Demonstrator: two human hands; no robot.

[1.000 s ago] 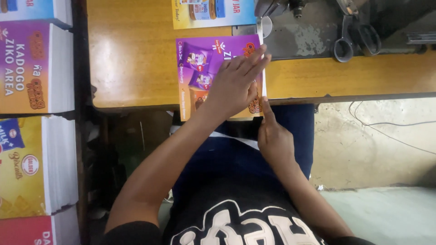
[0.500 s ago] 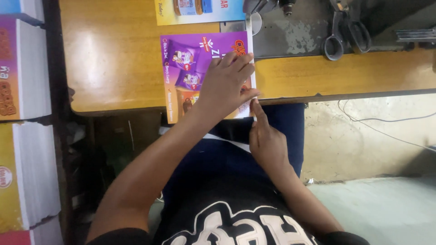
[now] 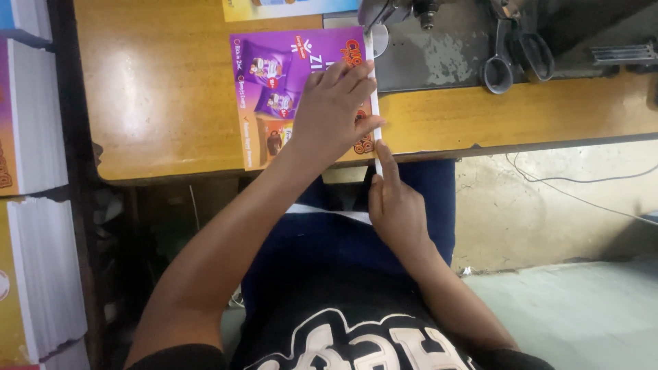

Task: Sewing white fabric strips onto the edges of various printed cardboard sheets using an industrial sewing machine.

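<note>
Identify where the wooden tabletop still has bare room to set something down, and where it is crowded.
Bare: the table left of the purple poster, and the strip right of the left hand, below the scissors. Crowded: the poster's right edge, where the right hand meets the sewing machine.

The wooden table (image 3: 157, 103) has a smooth, glossy varnish that catches the light; the purple printed sheet (image 3: 274, 89) on it looks like glossy paper, with a plain white strip (image 3: 373, 103) along its edge. The sewing machine's bed (image 3: 439, 51) is dull, worn grey metal; the scissors (image 3: 514, 48) are dark metal; the stacks (image 3: 41, 274) at the side show matt white paper edges.
</note>
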